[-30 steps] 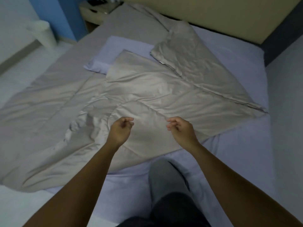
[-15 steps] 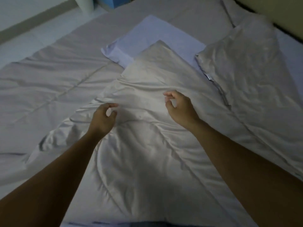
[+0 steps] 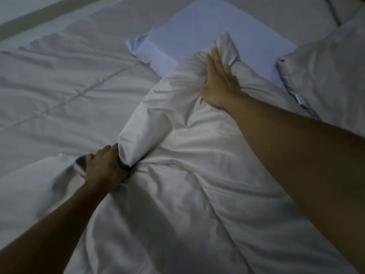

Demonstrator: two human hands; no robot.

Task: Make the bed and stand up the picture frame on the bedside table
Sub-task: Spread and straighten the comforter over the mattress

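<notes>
Both hands were empty a moment ago, but now the left hand (image 3: 106,167) and right hand (image 3: 219,82) each seem to squeeze a bunch of the blanket (image 3: 177,175), ready to pull it flat.

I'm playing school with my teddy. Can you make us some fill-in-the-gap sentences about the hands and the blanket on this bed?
1. The left hand is closed on a bunch of the ____.
2. The corner of the blanket gripped by the right hand lies on top of the pale blue ____.
3. Both arms are bare, and the number of hands on the blanket is ____.

Missing words: blanket; pillow; two
</notes>
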